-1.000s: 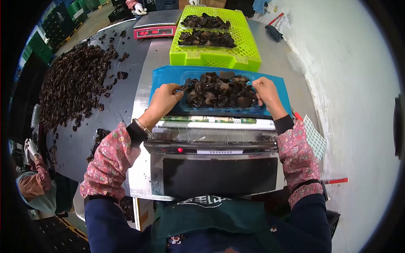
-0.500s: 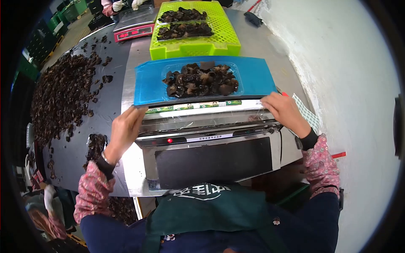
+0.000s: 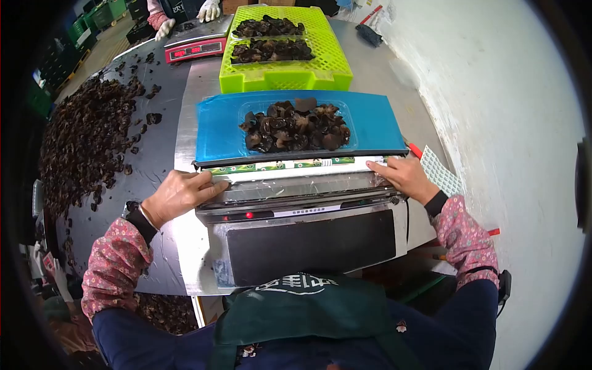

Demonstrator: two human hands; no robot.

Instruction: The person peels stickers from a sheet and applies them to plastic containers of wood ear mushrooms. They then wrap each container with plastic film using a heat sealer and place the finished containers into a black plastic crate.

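Note:
My left hand (image 3: 185,194) is at the left end of a printed film roll (image 3: 290,165) on the wrapping machine (image 3: 302,206), fingers pressed together on the clear plastic film (image 3: 290,190). At the other end my right hand (image 3: 404,177) pinches the film, one finger along the roll. How much film lies between the fingers is hidden. Just beyond, a clear plastic tray (image 3: 353,126) heaped with dark wood ear mushrooms (image 3: 296,126) rests on the machine's blue surface (image 3: 213,126). A red light glows on the machine's front, above a black plate (image 3: 311,240).
Two filled trays sit on a lime-green crate (image 3: 333,52) behind. Near it is a red scale (image 3: 196,50), with a co-worker's gloved hands (image 3: 209,11) around it. Loose wood ears (image 3: 86,132) cover the table at left. A white wall (image 3: 499,123) bounds the right side.
Both hands have come slightly nearer to me along the roll's ends, and my left forearm has swung outward. The co-worker's gloved hands have shifted around the scale. The view has tilted a little.

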